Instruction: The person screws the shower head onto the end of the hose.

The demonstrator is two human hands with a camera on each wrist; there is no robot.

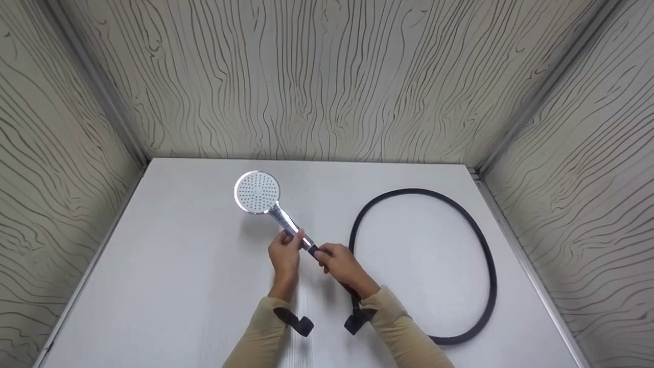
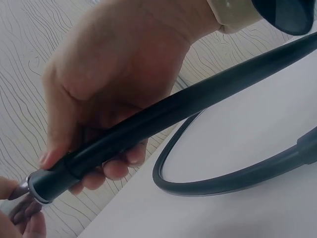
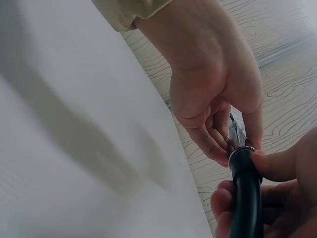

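Observation:
A chrome hand shower, with a white nozzle face, is held tilted above the table, its head toward the back left. My left hand grips its handle near the lower end, thumb on top. Close beside it, my right hand holds the end of a black hose between thumb and curled fingers. The hose's collar meets the handle's end in line with it in the left wrist view. In the right wrist view the left hand's fingers hide most of the handle.
The rest of the hose lies in a wide loop on the right of the white table. Wood-grain patterned panels enclose the back and both sides. Black wrist-camera mounts stick out from both sleeves.

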